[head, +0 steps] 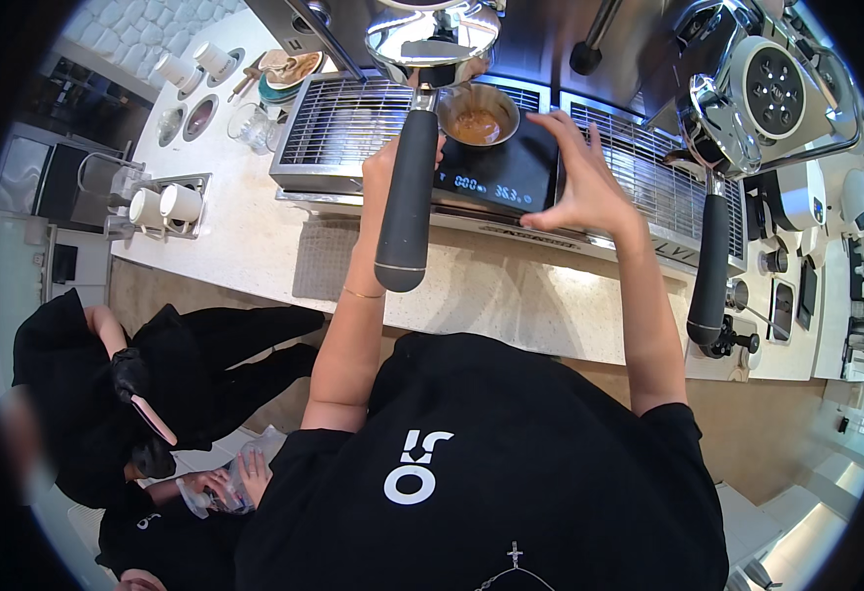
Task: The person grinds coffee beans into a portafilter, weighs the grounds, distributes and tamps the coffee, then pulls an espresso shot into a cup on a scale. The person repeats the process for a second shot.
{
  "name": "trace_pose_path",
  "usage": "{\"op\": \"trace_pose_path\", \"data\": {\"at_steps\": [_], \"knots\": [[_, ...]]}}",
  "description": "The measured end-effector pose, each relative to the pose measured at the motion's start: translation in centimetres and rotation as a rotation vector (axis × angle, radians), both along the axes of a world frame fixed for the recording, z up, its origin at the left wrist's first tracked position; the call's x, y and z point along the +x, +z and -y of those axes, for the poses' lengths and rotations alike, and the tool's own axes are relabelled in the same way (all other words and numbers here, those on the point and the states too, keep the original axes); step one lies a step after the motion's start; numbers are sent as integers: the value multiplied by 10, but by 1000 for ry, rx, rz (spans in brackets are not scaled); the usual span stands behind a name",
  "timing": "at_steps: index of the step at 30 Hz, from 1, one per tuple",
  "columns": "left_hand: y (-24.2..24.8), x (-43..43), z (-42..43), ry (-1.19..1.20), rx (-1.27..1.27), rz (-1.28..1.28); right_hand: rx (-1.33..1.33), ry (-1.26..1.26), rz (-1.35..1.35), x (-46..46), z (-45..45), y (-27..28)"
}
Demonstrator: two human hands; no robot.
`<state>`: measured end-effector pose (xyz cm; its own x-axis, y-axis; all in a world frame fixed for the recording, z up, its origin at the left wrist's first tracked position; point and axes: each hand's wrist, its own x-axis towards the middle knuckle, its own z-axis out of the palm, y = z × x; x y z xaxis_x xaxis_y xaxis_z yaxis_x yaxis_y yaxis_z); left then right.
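Observation:
A small metal cup point(479, 117) with brown, foam-flecked coffee stands on a black digital scale point(502, 164) with lit digits. The scale rests on the drip tray of an espresso machine. My right hand point(587, 177) spreads its fingers around the scale's right end, thumb by the front edge and a fingertip by the back corner; firm contact cannot be judged. My left hand point(381, 166) is at the scale's left side, mostly hidden behind the black handle of a portafilter point(407, 199). That portafilter is locked in the machine above the cup.
A second portafilter point(711, 251) juts out at the right, near a steam wand point(598, 41). White mugs point(163, 207), a glass point(248, 125) and a grey cloth point(328, 258) are on the left counter. Two co-workers in black point(181, 369) are at lower left.

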<state>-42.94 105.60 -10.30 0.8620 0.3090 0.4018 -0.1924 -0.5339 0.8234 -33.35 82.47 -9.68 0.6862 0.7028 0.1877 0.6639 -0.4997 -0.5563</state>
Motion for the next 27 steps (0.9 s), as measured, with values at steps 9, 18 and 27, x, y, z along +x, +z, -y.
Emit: {"op": "trace_pose_path", "data": {"at_steps": [9, 18, 27], "knots": [[-14, 5, -1, -61, -51, 66, 319, -164, -73, -120, 74, -7], [-16, -4, 6, -35, -208, -203, 486, -441, -560, -207, 112, -85], [18, -29, -39, 203, -204, 28, 240, -425, -444, -203, 120, -127]]}}
